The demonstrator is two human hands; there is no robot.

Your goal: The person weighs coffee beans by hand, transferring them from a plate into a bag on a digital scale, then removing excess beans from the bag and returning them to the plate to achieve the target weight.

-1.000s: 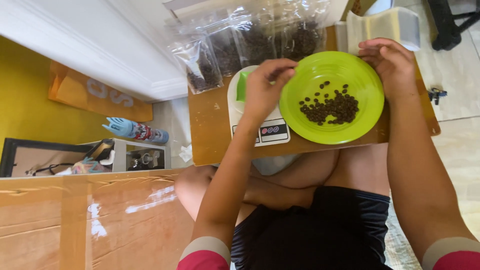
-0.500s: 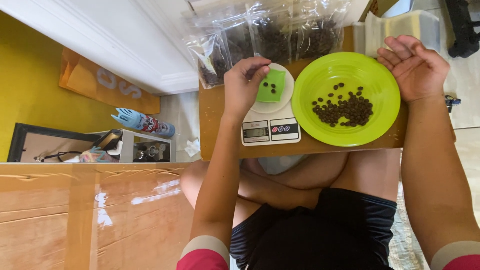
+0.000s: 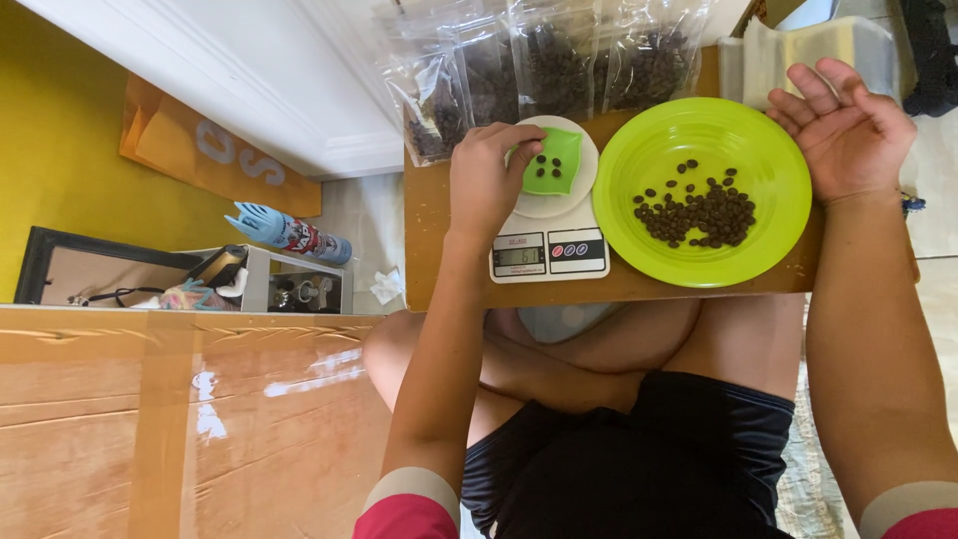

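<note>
Small green square dish (image 3: 552,161) with a few dark beans sits on the white kitchen scale (image 3: 547,230), left hand (image 3: 486,180) pinched at its edge, perhaps on a bean, while the right hand (image 3: 846,128) rests open, palm up, beside the round lime-green plastic plate (image 3: 702,190) of beans.

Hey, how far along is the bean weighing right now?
Early stage. Done: a small green tray sits on the white kitchen scale with only a few dark beans in it. In hand: the left hand is at the tray's edge, its fingers over it; the right hand rests open beside the green plate. Left: most beans remain on the plate.
</note>
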